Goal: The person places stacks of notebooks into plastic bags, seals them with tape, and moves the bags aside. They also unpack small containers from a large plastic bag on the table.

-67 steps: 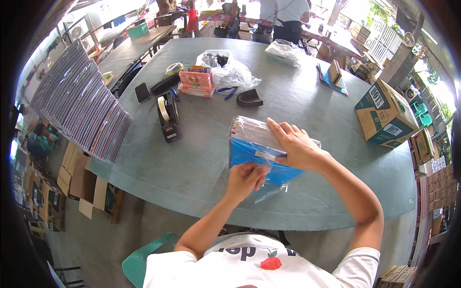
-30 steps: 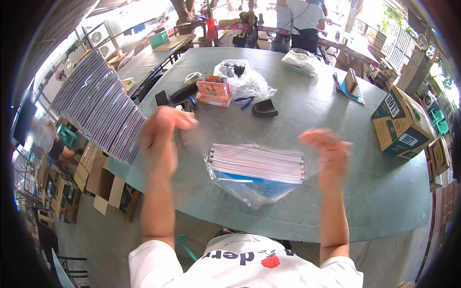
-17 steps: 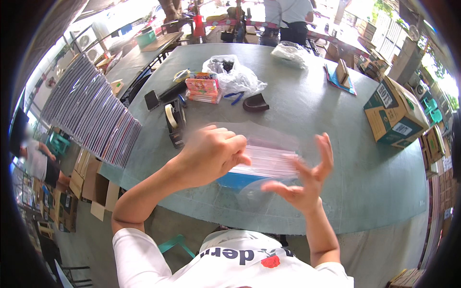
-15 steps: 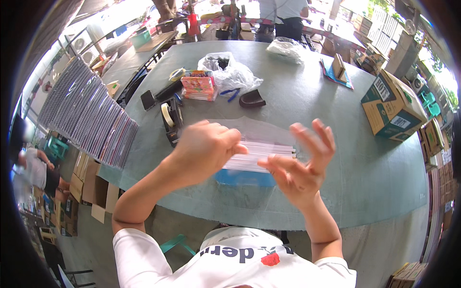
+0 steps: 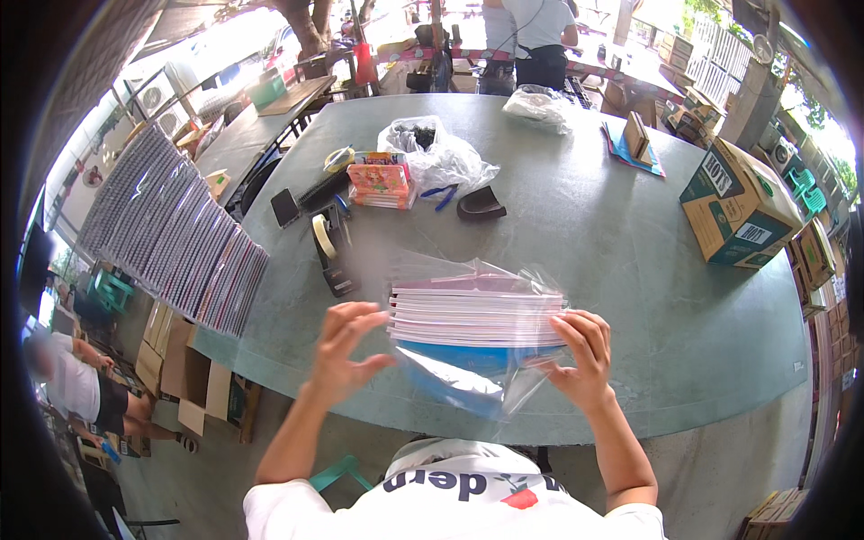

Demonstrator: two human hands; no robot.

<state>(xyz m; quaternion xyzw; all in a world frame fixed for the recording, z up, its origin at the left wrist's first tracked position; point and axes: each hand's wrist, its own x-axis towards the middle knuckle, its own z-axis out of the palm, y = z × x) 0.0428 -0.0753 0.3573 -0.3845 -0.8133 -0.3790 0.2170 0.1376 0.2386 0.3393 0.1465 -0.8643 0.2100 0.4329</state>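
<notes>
A stack of white-edged booklets (image 5: 477, 315) with a blue bottom cover lies on the table in front of me, in a loose, shiny clear plastic bag (image 5: 459, 382). At the stack's left end is my left hand (image 5: 344, 355), its thumb and fingers spread and nothing in its grasp; its fingertips come close to the plastic. My right hand (image 5: 580, 355) is at the opposite end, fingers curled over the stack's right edge and thumb on the creased bag, gripping the plastic there.
A black tape dispenser (image 5: 331, 252), a pink-orange box (image 5: 382, 183), blue-handled scissors (image 5: 438, 194) and a dark curved piece (image 5: 478, 204) lie beyond the stack. Spiral-bound books (image 5: 175, 229) rise in a tall pile at left. A carton (image 5: 740, 205) stands at right.
Both hands have come down from above the stack to its two ends, farther apart. Clear plastic now shows plainly around the booklets. At far left, another person has shifted.
</notes>
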